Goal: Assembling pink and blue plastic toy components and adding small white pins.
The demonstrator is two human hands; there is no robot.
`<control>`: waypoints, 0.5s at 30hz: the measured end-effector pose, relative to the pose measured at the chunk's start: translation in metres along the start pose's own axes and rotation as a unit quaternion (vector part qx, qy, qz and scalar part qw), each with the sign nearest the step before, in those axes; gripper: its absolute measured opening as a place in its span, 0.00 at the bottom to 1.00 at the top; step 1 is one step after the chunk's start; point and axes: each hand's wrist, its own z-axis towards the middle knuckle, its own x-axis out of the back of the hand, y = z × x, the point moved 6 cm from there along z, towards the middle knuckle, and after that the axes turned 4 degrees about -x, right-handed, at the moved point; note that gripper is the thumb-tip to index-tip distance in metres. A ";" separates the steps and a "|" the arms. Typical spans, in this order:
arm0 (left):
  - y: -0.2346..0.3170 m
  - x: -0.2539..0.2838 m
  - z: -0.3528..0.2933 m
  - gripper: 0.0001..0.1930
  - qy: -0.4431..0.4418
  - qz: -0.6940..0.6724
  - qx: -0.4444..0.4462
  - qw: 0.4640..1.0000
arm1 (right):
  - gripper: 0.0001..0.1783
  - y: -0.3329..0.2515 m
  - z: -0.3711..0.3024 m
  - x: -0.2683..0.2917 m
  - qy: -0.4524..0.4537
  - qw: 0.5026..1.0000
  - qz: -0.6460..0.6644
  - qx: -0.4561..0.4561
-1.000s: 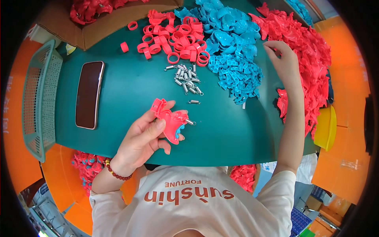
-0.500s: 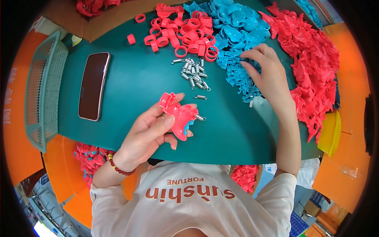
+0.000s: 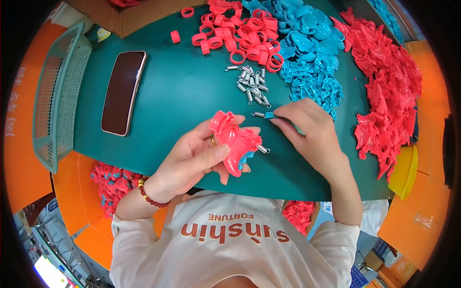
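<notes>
Green plastic mesh forms the basket (image 3: 85, 60) at the far left of the dark green table (image 3: 168, 91). Just beside it, a dark-screened phone (image 3: 124, 93) lies flat. Next comes the left hand (image 3: 192, 156), its thumb and fingers clamped on a curved red piece (image 3: 234, 150), held up near the front edge of the table. That piece has a ring-like end at its upper left, a blue insert (image 3: 246, 157) along its lower right edge, and 1 metal spring (image 3: 262, 149) poking out to the right.

Beyond the held piece, red rings (image 3: 245, 36) sit in a loose pile, with a cluster of springs (image 3: 253, 86) nearer the person. Another 1, the loose spring (image 3: 258, 114), lies apart at the tip of a small blue piece (image 3: 270, 115); whether those 2 touch, I cannot tell. Thumb and forefinger of the right hand (image 3: 309, 137) are together, pinching the blue piece.

Farther right are the blue parts (image 3: 314, 79), then a long red heap (image 3: 396, 98) and a yellow container (image 3: 403, 170).

By my reading, the step in hand is fitting small parts to the red piece. The next move calls for a steady left grip and careful lining-up of the blue piece.
</notes>
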 end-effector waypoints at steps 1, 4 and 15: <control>0.001 0.000 -0.001 0.29 0.003 0.005 -0.011 1.000 | 0.10 -0.003 -0.003 -0.005 -0.002 0.998 -0.059 0.032; 0.000 0.002 0.000 0.27 0.022 -0.019 -0.005 1.000 | 0.11 0.003 -0.003 -0.007 0.001 0.993 -0.117 0.029; -0.003 0.007 -0.002 0.25 0.040 -0.030 0.005 0.999 | 0.08 0.066 0.010 0.063 0.123 0.974 -0.173 -0.079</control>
